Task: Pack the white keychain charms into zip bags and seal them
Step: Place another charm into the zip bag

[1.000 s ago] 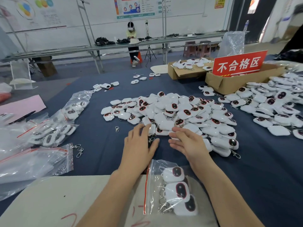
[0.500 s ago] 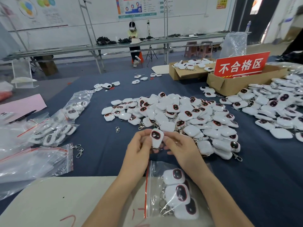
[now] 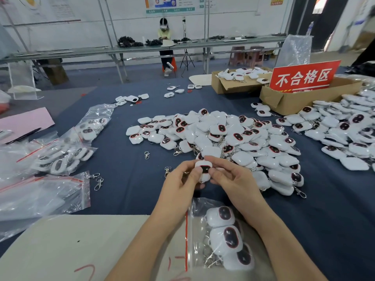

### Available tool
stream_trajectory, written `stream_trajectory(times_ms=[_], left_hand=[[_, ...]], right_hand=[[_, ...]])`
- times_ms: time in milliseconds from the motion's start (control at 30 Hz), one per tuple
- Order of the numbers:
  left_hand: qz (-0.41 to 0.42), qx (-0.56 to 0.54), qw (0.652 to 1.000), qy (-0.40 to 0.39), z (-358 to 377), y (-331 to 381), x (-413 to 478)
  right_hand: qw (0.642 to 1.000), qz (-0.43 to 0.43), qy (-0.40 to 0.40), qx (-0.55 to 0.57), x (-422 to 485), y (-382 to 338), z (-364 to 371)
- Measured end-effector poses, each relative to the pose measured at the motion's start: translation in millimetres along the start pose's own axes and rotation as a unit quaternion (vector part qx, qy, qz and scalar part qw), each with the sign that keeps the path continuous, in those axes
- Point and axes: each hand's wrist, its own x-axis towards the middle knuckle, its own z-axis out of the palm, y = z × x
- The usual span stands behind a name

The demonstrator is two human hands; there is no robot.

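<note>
- Pink sheet [image 3: 24, 122]: lies flat at the far left, at the edge of the blue tablecloth [image 3: 334, 220].
- Filled zip bags [image 3: 67, 155]: several clear bags with red seal strips and white charms inside, overlapping on the left side.
- Empty zip bags [image 3: 40, 195]: a loose flat stack, just nearer than the filled ones.
- Loose metal clasps [image 3: 98, 182]: lie on the cloth beside the empty stack's right corner.
- Beige board [image 3: 71, 246]: sits at the near table edge and has red marks on it. Both forearms cross above it.
- Left hand [image 3: 180, 185]: raised over the cloth, thumb on the front of the held charm, fingers curled behind.
- Held charm [image 3: 204, 171]: one white piece with a dark, red-rimmed oval face, pinched between both hands just short of the heap's near edge.
- Right hand [image 3: 233, 183]: close against the left, forefinger over the charm's top, thumb at its side.
- Near zip bag [image 3: 195, 226]: lies under the forearms with three charms inside. I cannot tell whether its mouth is sealed.
- Central heap [image 3: 233, 138]: loose white charms piled mid-table.
- Cardboard boxes [image 3: 294, 100]: two at the back right. The nearer one carries a red sign [image 3: 304, 78].
- Right heap [image 3: 345, 134]: more charms, running off the right edge.
</note>
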Motion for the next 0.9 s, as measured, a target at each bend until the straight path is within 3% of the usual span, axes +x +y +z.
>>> stream_trajectory(times_ms=[467,900], left_hand=[[0.003,0.082,0.996,0.035,4.3,2.2,-5.0],[-0.004,0.051,0.998,0.023,5.2,7.0,-6.7]], right_hand=[[1.0,-0.001,-0.009,-0.013,-1.7,2.0,-1.8],[1.0,0.009,-0.001,-0.001,-2.9,-0.7,-3.0]])
